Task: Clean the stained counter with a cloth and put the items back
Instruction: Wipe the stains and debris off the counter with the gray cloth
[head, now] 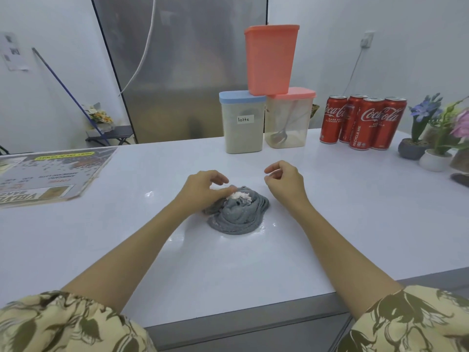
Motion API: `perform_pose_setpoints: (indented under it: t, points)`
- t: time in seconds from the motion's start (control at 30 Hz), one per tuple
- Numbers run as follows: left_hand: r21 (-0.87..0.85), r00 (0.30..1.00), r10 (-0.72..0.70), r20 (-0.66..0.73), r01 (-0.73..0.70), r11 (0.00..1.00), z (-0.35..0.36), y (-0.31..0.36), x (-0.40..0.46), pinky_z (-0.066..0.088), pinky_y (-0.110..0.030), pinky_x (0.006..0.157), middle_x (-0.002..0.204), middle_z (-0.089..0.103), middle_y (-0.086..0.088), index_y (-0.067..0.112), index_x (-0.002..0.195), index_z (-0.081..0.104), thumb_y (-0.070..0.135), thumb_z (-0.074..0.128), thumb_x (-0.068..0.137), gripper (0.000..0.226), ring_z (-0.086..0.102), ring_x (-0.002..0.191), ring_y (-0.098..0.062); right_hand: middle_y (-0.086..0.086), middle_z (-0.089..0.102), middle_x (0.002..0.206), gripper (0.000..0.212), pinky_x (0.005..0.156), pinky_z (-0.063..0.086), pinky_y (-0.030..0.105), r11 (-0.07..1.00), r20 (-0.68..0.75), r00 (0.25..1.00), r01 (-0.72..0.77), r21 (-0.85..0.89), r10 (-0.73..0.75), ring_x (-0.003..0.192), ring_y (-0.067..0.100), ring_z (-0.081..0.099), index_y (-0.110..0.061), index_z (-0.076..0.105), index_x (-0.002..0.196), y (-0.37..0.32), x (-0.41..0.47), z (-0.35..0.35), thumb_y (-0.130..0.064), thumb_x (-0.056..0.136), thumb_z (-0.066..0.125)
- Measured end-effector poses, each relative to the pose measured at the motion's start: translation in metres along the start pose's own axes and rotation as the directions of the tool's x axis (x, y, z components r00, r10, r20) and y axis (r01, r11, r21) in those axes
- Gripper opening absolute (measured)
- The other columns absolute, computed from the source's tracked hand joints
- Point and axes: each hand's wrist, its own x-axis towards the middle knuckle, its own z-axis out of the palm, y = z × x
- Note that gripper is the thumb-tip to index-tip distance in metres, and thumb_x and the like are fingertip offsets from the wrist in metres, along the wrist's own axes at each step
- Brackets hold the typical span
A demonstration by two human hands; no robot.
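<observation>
Cloth [237, 214] first: it sits bunched in a grey mound near the middle of the white counter [355, 224], with a small clump of whitish crumbs [240, 196] gathered on its far crest. From the mound's centre, my left hand [206, 190] lies at about ten o'clock and is already on it, the fingers curled down onto the fabric beside the crumbs; I can't tell whether they pinch the cloth or only press it. My right hand [285, 180] hangs at about two o'clock, just beside the mound but not touching, fingers loosely curled around nothing, thumb and forefinger apart.

So the left is the nearer hand, and I judge the coming move turns on that: the crumbs ride on the twelve o'clock side, so any lift should keep that crest folded inward or they will spill back. The mound has no real long axis; it is roughly round, slightly wider from nine to three.

Well apart at twelve o'clock stand the latte container [242, 121], a clear tub [289, 118] holding a spoon, and an orange tub [270, 58] stacked on both. Cola cans [363, 121] stand toward two o'clock. Faint wet glints ring the mound, so I'd guess wiping isn't finished.
</observation>
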Motion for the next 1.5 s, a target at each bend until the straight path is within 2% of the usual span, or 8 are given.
perform_pose_setpoints:
  t: [0.17, 0.27, 0.4, 0.57, 0.77, 1.1, 1.23, 1.5]
  points:
    - [-0.340, 0.988, -0.103, 0.118, 0.137, 0.930, -0.008, 0.008, 0.001, 0.043, -0.017, 0.069, 0.112, 0.064, 0.004, 0.023, 0.108, 0.064, 0.040, 0.076, 0.074, 0.040, 0.060, 0.096, -0.007, -0.003, 0.055, 0.076, 0.020, 0.059, 0.035, 0.009, 1.000, 0.008, 1.000, -0.001, 0.000, 0.001, 0.076, 0.012, 0.051, -0.012, 0.063, 0.094, 0.000, 0.000, 0.000, -0.002, 0.084, 0.049]
    - [0.039, 0.979, -0.028, 0.203, 0.020, 0.999, -0.005, 0.008, -0.002, 0.041, -0.024, 0.088, 0.120, 0.056, 0.009, 0.030, 0.116, 0.058, 0.047, 0.076, 0.071, 0.051, 0.051, 0.112, -0.012, -0.002, 0.055, 0.078, 0.020, 0.060, 0.036, 0.011, 1.000, 0.017, 1.000, 0.007, 0.013, -0.007, 0.076, 0.011, 0.051, -0.013, 0.062, 0.094, -0.001, 0.001, -0.001, -0.002, 0.084, 0.049]
    - [0.460, 0.952, 0.260, 0.159, -0.305, 0.834, -0.002, 0.011, -0.003, 0.035, -0.033, 0.102, 0.127, 0.053, 0.003, 0.026, 0.125, 0.051, 0.047, 0.069, 0.078, 0.055, 0.040, 0.123, -0.021, -0.002, 0.056, 0.077, 0.020, 0.061, 0.038, 0.018, 0.998, 0.046, 0.998, 0.054, -0.012, -0.053, 0.075, 0.012, 0.052, -0.012, 0.062, 0.095, -0.005, -0.003, 0.001, -0.002, 0.085, 0.048]
    - [0.291, 0.931, 0.357, 0.077, -0.363, 0.885, -0.017, 0.028, 0.007, 0.038, -0.026, 0.097, 0.118, 0.062, 0.001, 0.019, 0.117, 0.060, 0.027, 0.065, 0.087, 0.032, 0.053, 0.113, -0.013, 0.004, 0.065, 0.095, 0.018, 0.076, 0.043, 0.024, 0.965, 0.216, 0.976, 0.088, -0.247, -0.034, 0.090, 0.018, 0.058, -0.011, 0.069, 0.100, -0.003, 0.000, -0.006, -0.016, 0.088, 0.057]
    - [0.438, 0.963, 0.156, 0.220, -0.240, 0.866, -0.013, 0.026, 0.028, 0.044, -0.026, 0.087, 0.110, 0.067, 0.001, 0.021, 0.106, 0.068, 0.035, 0.064, 0.086, 0.024, 0.059, 0.102, -0.014, 0.006, 0.065, 0.087, 0.039, 0.079, 0.050, 0.034, 0.855, 0.407, 0.912, 0.169, -0.491, 0.053, 0.090, 0.024, 0.061, -0.004, 0.068, 0.096, -0.002, 0.004, -0.016, -0.042, 0.085, 0.064]
    - [0.597, 0.937, 0.241, 0.255, -0.348, 0.723, 0.005, 0.036, 0.042, 0.040, -0.029, 0.084, 0.109, 0.065, 0.008, 0.025, 0.097, 0.069, 0.032, 0.059, 0.090, 0.014, 0.055, 0.099, -0.014, 0.011, 0.065, 0.084, 0.016, 0.070, 0.045, 0.030, 0.981, 0.450, 0.889, 0.004, -0.193, 0.084, 0.079, 0.019, 0.055, -0.001, 0.069, 0.079, -0.025, 0.004, -0.036, -0.017, 0.082, 0.071]
    - [0.478, 0.914, 0.390, 0.111, -0.393, 0.786, 0.007, 0.044, 0.048, 0.040, -0.036, 0.090, 0.107, 0.064, 0.005, 0.028, 0.103, 0.069, 0.029, 0.055, 0.093, 0.017, 0.052, 0.103, -0.017, 0.014, 0.068, 0.092, 0.024, 0.076, 0.048, 0.036, 0.948, 0.409, 0.910, 0.063, -0.312, 0.074, 0.079, 0.017, 0.055, 0.001, 0.070, 0.090, -0.016, 0.007, -0.038, -0.022, 0.084, 0.069]
    - [0.367, 0.916, 0.243, 0.320, -0.356, 0.859, 0.003, 0.053, 0.047, 0.044, -0.034, 0.089, 0.097, 0.061, 0.012, 0.025, 0.095, 0.065, 0.047, 0.068, 0.079, 0.027, 0.054, 0.099, -0.012, 0.007, 0.053, 0.070, 0.027, 0.064, 0.036, 0.027, 0.971, 0.417, 0.894, -0.075, -0.228, 0.167, 0.067, 0.015, 0.046, 0.006, 0.070, 0.081, -0.013, 0.002, -0.037, -0.021, 0.079, 0.072]
